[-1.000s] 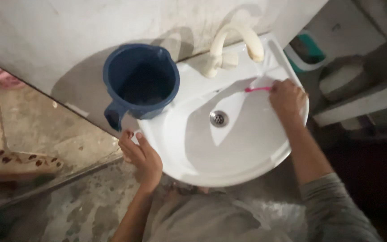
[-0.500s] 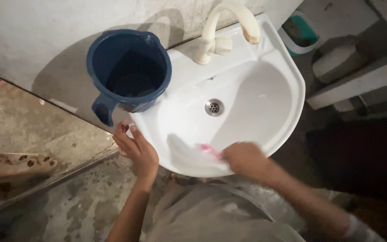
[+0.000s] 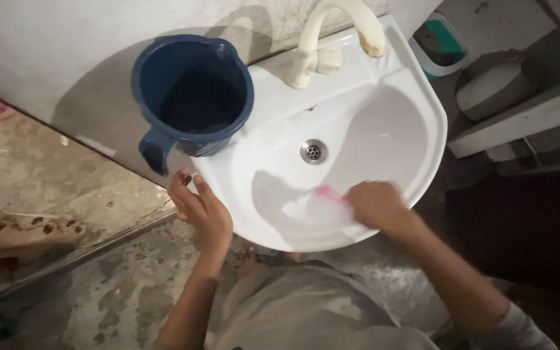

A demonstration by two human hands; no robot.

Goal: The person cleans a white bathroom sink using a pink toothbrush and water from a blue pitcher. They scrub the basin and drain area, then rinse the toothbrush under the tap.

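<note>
Right hand point(image 3: 376, 205) shifted right, gripping pink brush point(image 3: 330, 193)

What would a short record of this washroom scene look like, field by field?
Right hand: grips a pink brush against the inside of the white basin
Left hand: rests on the basin's left rim
Blue jug: stands on the basin's back left corner, handle toward the person
Tap: cream, curved spout, no water visible
Drain: uncovered, mid-basin
</note>
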